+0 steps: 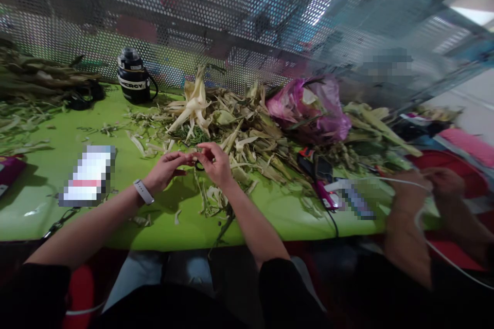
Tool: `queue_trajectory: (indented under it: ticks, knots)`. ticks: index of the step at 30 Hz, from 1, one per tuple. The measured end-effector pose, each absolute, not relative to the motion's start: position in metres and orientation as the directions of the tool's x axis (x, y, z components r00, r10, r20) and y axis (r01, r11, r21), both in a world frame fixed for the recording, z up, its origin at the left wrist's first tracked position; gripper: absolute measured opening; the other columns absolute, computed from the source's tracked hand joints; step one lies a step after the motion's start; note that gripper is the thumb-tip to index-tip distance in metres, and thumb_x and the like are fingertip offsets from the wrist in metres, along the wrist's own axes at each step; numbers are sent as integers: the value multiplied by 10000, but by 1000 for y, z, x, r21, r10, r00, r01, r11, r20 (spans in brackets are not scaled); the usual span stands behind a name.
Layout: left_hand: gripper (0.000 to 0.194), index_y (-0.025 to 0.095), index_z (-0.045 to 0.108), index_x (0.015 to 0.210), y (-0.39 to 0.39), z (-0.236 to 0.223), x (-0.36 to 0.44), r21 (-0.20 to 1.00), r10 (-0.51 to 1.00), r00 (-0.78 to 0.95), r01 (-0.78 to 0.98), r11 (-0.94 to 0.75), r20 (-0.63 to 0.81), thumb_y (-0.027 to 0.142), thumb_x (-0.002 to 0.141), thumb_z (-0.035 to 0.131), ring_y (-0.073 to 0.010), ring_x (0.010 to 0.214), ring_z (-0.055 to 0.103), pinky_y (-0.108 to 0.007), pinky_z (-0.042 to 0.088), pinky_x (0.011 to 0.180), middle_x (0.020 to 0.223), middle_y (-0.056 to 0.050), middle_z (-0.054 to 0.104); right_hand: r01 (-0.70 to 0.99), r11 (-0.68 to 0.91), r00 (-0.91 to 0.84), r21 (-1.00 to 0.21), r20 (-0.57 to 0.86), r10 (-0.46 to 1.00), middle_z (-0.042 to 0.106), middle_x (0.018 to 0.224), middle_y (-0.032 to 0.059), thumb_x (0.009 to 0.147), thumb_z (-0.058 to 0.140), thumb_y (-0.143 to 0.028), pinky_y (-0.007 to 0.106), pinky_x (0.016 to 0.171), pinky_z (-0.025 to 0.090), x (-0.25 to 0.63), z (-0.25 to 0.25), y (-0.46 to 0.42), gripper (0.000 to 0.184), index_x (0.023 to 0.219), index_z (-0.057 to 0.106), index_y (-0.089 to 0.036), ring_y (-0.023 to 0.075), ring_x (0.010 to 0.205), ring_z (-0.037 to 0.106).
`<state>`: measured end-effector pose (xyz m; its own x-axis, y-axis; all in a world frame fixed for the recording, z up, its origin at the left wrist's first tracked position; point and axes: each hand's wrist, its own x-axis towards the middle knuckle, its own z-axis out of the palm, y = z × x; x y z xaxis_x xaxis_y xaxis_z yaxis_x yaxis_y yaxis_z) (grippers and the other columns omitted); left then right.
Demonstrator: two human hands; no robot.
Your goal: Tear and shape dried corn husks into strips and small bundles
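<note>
My left hand (167,168), with a pale band on its wrist, reaches in over the green table (165,226). Its fingertips meet those of my right hand (216,164), and both are pinched together. A small dark thing (199,166) shows at the right fingertips; its kind is too small to make out. Just behind my hands lies a heap of corn husks (266,151), with a pale, splayed husk piece (196,105) standing on it. Loose husk shreds (212,200) are scattered beneath my right hand.
A black flask (134,77) stands by the perforated metal screen (231,15). A lit phone (89,175) lies at left. More husks (34,79) lie back left. A pink plastic bag (312,108) sits right of the heap. At right are a co-worker's hands (428,182) and a white cable.
</note>
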<state>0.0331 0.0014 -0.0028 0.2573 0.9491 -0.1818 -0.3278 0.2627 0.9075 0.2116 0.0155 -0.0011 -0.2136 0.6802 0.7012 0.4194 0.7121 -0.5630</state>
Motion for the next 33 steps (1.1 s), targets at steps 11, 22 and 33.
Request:
queue_trajectory:
  ticks: [11, 22, 33]
  knots:
    - [103, 144, 714, 759, 4, -5, 35, 724, 924, 261, -574, 382, -280, 204, 701, 775, -122, 802, 644, -220, 465, 674, 851, -35, 717, 517, 816, -434, -257, 743, 509, 647, 944, 56, 923, 566, -243, 267, 798, 524, 215, -10, 22, 153, 1017, 687, -256, 149, 897, 621]
    - [103, 146, 697, 867, 2, -4, 38, 614, 864, 403, -612, 499, -301, 156, 772, 734, -95, 755, 649, -206, 490, 689, 813, -6, 711, 577, 814, -462, -64, 797, 390, 655, 889, 50, 896, 576, -140, 256, 742, 521, 217, -16, 25, 207, 1019, 693, -259, 157, 841, 622]
    - [257, 150, 698, 743, -6, -9, 44, 797, 978, 188, -576, 182, -87, 323, 634, 854, -112, 757, 635, -236, 520, 722, 800, -12, 705, 504, 740, -229, -446, 757, 612, 604, 873, 44, 918, 559, -267, 250, 664, 498, 200, -11, 11, 64, 912, 572, -204, 132, 758, 593]
